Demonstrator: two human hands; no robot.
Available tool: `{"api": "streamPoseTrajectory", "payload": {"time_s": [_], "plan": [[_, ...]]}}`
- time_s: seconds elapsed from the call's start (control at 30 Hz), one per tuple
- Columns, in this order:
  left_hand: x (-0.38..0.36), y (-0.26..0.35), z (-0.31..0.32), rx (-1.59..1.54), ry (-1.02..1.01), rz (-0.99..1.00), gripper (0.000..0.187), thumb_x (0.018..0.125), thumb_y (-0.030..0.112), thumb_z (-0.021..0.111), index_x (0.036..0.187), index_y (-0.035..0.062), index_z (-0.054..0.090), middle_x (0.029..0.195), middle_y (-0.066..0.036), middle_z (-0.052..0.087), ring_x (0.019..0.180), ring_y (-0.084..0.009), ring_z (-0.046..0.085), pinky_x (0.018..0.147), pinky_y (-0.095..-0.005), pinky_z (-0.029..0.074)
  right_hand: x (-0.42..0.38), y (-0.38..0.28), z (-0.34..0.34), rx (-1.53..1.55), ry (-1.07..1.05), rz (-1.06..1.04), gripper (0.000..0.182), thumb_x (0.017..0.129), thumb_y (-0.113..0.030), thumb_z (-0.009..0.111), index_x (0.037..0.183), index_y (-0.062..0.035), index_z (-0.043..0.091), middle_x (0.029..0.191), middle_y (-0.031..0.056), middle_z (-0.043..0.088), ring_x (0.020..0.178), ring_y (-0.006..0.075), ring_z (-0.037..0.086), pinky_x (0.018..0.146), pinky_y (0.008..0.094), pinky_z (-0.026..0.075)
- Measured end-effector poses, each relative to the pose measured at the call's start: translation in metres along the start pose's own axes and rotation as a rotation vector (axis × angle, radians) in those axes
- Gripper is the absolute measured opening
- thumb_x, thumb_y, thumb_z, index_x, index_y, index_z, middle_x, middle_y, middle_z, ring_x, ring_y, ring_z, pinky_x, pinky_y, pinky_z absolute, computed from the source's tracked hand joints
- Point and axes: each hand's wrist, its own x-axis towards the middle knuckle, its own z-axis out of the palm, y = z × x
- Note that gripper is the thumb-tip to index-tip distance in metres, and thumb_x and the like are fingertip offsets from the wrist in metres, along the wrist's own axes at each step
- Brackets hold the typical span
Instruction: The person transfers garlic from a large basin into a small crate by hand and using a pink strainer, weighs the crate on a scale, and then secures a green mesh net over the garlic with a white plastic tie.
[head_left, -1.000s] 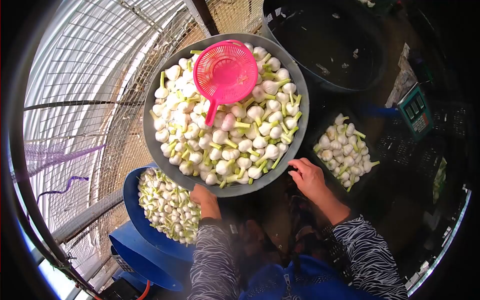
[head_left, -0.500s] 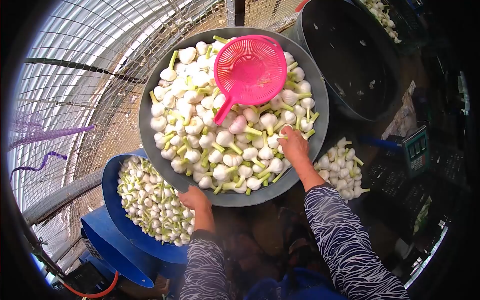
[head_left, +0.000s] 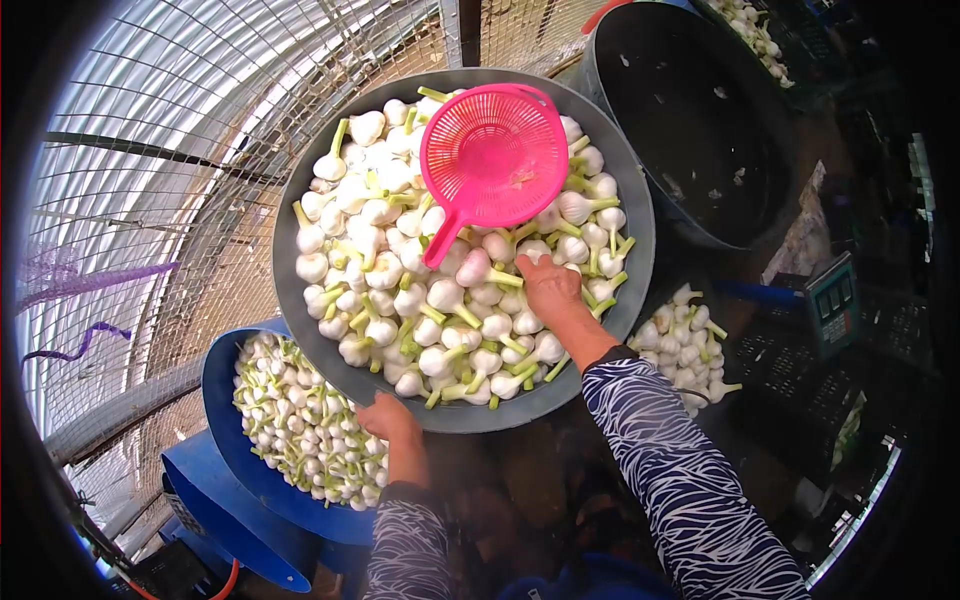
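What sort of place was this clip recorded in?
Probably a produce-handling shed or packing area: a large gray tub heaped with garlic bulbs, a blue tub of more garlic beside it, and what looks like a digital scale off to the right.

No words or numbers can be read for certain. Beside the dark crates, the scale (head_left: 832, 305) carries three display windows (head_left: 833, 297) in a row on its green face, with a keypad (head_left: 838, 328) below them; any digits or key markings are too small and dim to make out. A pale label (head_left: 183, 513) sits on a blue tub (head_left: 240, 520), and what seems to be print on it is too blurred to read.
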Motion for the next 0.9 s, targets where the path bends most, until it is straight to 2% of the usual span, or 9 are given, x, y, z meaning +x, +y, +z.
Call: {"api": "streamPoseTrajectory", "payload": {"time_s": [0.17,0.27,0.47,0.5,0.57,0.6,0.73,0.83,0.9], "plan": [[0.000,0.000,0.000,-0.039,-0.006,0.035,0.043,0.081,0.009,0.057,0.119,-0.0067,0.044,0.099,-0.026,0.060,0.083,-0.0356,0.062,0.072,-0.0382,0.050,-0.001,0.004,-0.009,0.039,0.085,0.138,0.013,0.073,-0.014,0.058,0.086,-0.0130,0.059,0.076,0.0118,0.061,0.068,0.0320,0.062,0.061,0.0410,0.048],[0.011,-0.010,0.003,-0.069,-0.009,0.049,0.038,0.080,0.008,0.056,0.114,-0.0073,0.047,0.096,-0.024,0.061,0.080,-0.0347,0.062,0.069,-0.0398,0.050,-0.018,0.016,-0.045,0.514,0.190,0.260,0.011,0.076,-0.013,0.054,0.079,-0.0093,0.064,0.078,0.0114,0.064,0.077,0.0315,0.060,0.066,0.0409,0.046],[0.014,-0.005,0.003,0.013,-0.023,0.030,0.025,0.078,0.012,0.058,0.098,-0.0031,0.059,0.090,-0.014,0.064,0.074,-0.0274,0.063,0.059,-0.0378,0.051,-0.141,0.075,-0.162,0.992,0.408,0.407,0.013,0.073,0.000,0.056,0.085,0.0000,0.063,0.074,0.0051,0.064,0.067,0.0109,0.057,0.062,0.0232,0.045],[0.031,-0.016,0.004,0.235,-0.085,0.139,0.021,0.078,0.011,0.057,0.094,-0.0025,0.060,0.087,-0.013,0.064,0.073,-0.0267,0.063,0.058,-0.0374,0.051,-0.162,0.090,-0.170,0.998,0.464,0.450,0.013,0.073,0.001,0.057,0.084,0.0005,0.063,0.074,0.0030,0.064,0.067,0.0087,0.056,0.062,0.0223,0.044],[0.047,-0.019,-0.001,1.524,-0.230,0.751,0.016,0.079,0.010,0.054,0.086,-0.0014,0.061,0.083,-0.013,0.064,0.071,-0.0253,0.064,0.057,-0.0366,0.050,-0.202,0.123,-0.168,0.951,0.456,0.684,0.012,0.073,0.000,0.056,0.082,0.0000,0.064,0.073,0.0015,0.064,0.068,0.0080,0.056,0.063,0.0225,0.045],[0.035,-0.012,-0.006,1.663,-0.234,0.875,0.015,0.079,0.010,0.053,0.082,-0.0008,0.062,0.081,-0.013,0.064,0.070,-0.0246,0.064,0.057,-0.0362,0.050,-0.220,0.141,-0.159,0.953,0.459,0.694,0.012,0.073,0.000,0.056,0.082,0.0000,0.064,0.073,0.0015,0.064,0.068,0.0080,0.056,0.063,0.0225,0.045],[0.060,-0.027,-0.003,1.620,-0.179,0.878,0.017,0.077,0.012,0.054,0.079,-0.0023,0.062,0.078,-0.012,0.064,0.066,-0.0245,0.063,0.056,-0.0367,0.050,-0.254,0.191,-0.096,0.750,0.522,0.857,0.009,0.072,-0.001,0.060,0.080,-0.0002,0.065,0.071,0.0028,0.064,0.069,0.0097,0.057,0.067,0.0241,0.045],[0.113,-0.061,0.010,1.216,-0.065,0.643,0.014,0.083,0.014,0.054,0.087,0.0075,0.066,0.086,-0.004,0.066,0.079,-0.0198,0.066,0.057,-0.0298,0.049,-0.252,0.208,-0.061,0.806,0.528,0.932,0.008,0.072,-0.002,0.061,0.079,-0.0010,0.065,0.073,0.0042,0.064,0.069,0.0117,0.058,0.069,0.0255,0.046],[0.018,-0.005,-0.003,0.072,-0.100,0.051,0.018,0.082,0.015,0.055,0.085,-0.0007,0.063,0.081,-0.010,0.064,0.070,-0.0236,0.064,0.055,-0.0347,0.049,-0.245,0.222,-0.029,0.973,0.531,0.922,0.013,0.072,-0.002,0.061,0.084,-0.0024,0.066,0.074,0.0026,0.063,0.069,0.0114,0.057,0.068,0.0252,0.046]]}}
